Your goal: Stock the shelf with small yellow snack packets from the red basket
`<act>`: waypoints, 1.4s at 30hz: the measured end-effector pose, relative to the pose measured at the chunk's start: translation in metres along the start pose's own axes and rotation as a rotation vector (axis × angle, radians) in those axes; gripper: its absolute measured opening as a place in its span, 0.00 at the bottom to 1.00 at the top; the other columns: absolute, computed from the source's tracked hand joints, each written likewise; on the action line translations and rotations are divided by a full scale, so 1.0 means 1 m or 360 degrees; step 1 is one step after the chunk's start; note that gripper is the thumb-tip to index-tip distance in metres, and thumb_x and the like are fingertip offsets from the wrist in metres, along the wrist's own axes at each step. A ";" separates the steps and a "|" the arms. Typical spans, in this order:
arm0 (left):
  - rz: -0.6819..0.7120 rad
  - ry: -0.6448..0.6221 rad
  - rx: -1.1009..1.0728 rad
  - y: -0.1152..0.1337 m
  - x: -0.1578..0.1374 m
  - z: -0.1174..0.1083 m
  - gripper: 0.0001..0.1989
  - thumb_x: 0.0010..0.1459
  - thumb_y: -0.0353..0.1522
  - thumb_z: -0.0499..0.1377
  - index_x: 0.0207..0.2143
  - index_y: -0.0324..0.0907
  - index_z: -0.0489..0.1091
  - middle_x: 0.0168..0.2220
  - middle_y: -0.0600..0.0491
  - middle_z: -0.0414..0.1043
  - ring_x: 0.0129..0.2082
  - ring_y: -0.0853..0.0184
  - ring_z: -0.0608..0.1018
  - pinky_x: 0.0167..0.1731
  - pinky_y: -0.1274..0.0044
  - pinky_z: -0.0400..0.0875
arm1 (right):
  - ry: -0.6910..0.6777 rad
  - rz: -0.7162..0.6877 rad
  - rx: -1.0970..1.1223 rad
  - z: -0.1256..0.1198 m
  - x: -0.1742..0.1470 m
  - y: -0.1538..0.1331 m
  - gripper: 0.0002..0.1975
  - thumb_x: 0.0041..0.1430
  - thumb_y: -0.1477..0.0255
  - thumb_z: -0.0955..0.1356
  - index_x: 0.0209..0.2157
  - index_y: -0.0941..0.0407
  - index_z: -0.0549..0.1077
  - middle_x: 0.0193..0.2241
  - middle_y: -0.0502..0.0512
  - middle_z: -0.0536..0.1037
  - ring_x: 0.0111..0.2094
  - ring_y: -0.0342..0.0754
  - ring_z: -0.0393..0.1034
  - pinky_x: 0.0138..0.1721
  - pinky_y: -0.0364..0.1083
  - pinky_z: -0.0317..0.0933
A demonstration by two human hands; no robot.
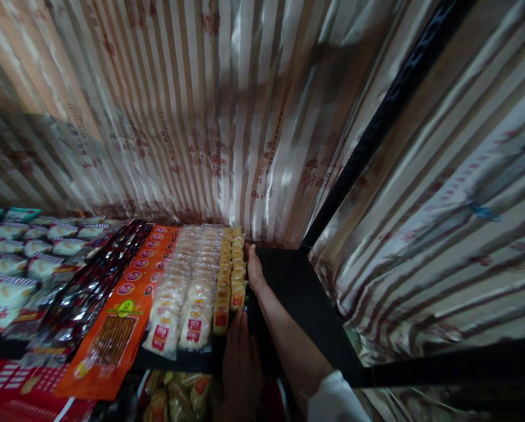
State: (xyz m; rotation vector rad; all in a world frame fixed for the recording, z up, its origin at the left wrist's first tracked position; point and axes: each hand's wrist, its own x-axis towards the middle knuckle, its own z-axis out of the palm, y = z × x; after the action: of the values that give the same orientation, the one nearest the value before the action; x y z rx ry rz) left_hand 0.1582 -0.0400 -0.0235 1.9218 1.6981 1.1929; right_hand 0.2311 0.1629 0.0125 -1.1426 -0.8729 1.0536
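Both hands are down at the right end of a dark shelf (pixel 302 293) full of snack packs. The right hand (pixel 254 268) reaches far back, with its arm in a white sleeve (pixel 333 401). It lies flat and open, with its fingers stretched out, touching the far end of a row of small yellow snack packs (pixel 232 275). It is not gripping any pack. The left hand (pixel 240 363) is low and near the front. It is also flat, fingers straight, with its fingertips at the front end of the same yellow row. It looks dark, so I cannot tell if it holds anything.

The yellow packs stand in two thin lines, right beside the bare black part of the shelf. Just left of them are rows of clear packs of pale round cakes with red labels (pixel 187 293). Next come flat orange packs (pixel 130 299), then shiny dark packs (pixel 95 281), then white and green packs (pixel 20 258) at the far left. A shiny striped curtain (pixel 201 105) hangs behind the shelf.
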 end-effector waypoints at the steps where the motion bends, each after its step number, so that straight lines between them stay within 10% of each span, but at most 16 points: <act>1: 0.0002 0.0008 0.0003 0.000 0.000 0.000 0.22 0.61 0.28 0.44 0.57 0.38 0.59 0.58 0.46 0.61 0.59 0.66 0.62 0.56 0.70 0.63 | -0.0013 0.0041 0.0008 0.003 0.000 -0.003 0.30 0.55 0.47 0.57 0.47 0.52 0.72 0.50 0.52 0.72 0.53 0.49 0.64 0.54 0.49 0.57; 27: -0.0024 -0.0031 0.0069 -0.001 0.000 0.002 0.22 0.62 0.28 0.43 0.58 0.38 0.57 0.59 0.46 0.60 0.59 0.64 0.62 0.55 0.69 0.64 | -0.0260 0.0229 0.0420 0.008 -0.027 -0.005 0.29 0.54 0.46 0.58 0.51 0.47 0.69 0.45 0.48 0.76 0.49 0.49 0.68 0.50 0.49 0.62; 42: 0.0067 -0.0024 0.0008 0.002 0.005 -0.007 0.21 0.62 0.29 0.42 0.56 0.33 0.59 0.57 0.41 0.62 0.58 0.64 0.63 0.55 0.68 0.64 | 0.0208 0.0101 -0.0026 -0.029 -0.103 -0.003 0.26 0.47 0.56 0.69 0.46 0.55 0.72 0.49 0.56 0.73 0.51 0.52 0.66 0.53 0.50 0.59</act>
State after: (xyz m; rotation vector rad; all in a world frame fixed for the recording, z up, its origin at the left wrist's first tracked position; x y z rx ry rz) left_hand 0.1542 -0.0376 -0.0153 1.9737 1.6628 1.1868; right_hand 0.2296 0.0560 0.0067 -1.2457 -0.7474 1.0126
